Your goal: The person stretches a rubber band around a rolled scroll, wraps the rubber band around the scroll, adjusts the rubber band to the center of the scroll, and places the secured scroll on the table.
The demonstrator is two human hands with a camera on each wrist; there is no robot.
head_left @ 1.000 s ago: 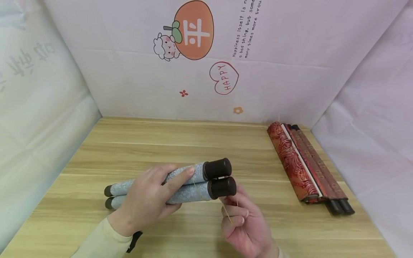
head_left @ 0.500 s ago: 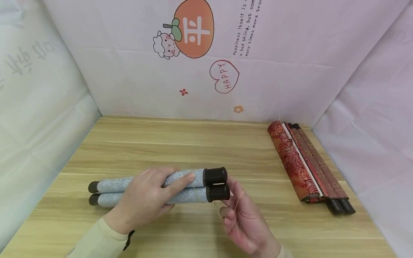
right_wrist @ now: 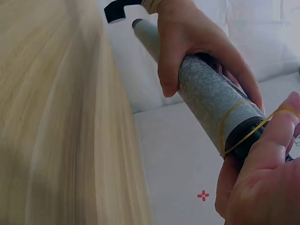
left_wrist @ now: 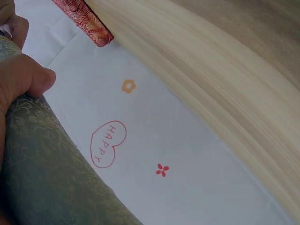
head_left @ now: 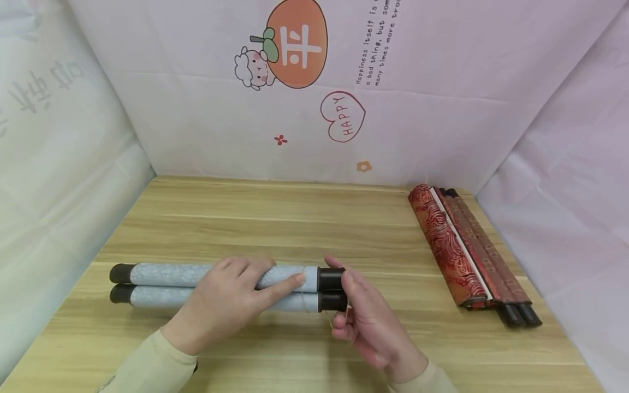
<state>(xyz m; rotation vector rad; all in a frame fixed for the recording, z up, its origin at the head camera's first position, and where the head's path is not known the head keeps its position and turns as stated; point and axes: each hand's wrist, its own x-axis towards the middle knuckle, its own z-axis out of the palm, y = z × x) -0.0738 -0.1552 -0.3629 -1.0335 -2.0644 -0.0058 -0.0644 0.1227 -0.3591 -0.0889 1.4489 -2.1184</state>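
Note:
A light blue patterned scroll point(head_left: 167, 274), rolled on two parallel rods with black end knobs point(head_left: 331, 279), lies crosswise in the head view. My left hand point(head_left: 231, 305) grips it right of its middle, thumb along the top. In the left wrist view, the brocade point(left_wrist: 51, 168) fills the lower left. At the right end, my right hand point(head_left: 378, 322) touches the knobs with thumb and fingers. A thin yellow rubber band point(right_wrist: 246, 137) circles the scroll near that end and stretches to a curled finger of the right hand. The far side of the knobs is partly hidden.
On the right of the wooden table point(head_left: 275, 218) lies a red patterned scroll point(head_left: 444, 245), beside a brown one point(head_left: 484, 245) with black knobs. White printed cloth point(head_left: 221, 142) walls off the back and both sides.
The scroll has lowered at its right end, levelled and shifted left, turning its knobs sideways. My right hand has moved up against the knobs, still holding the rubber band.

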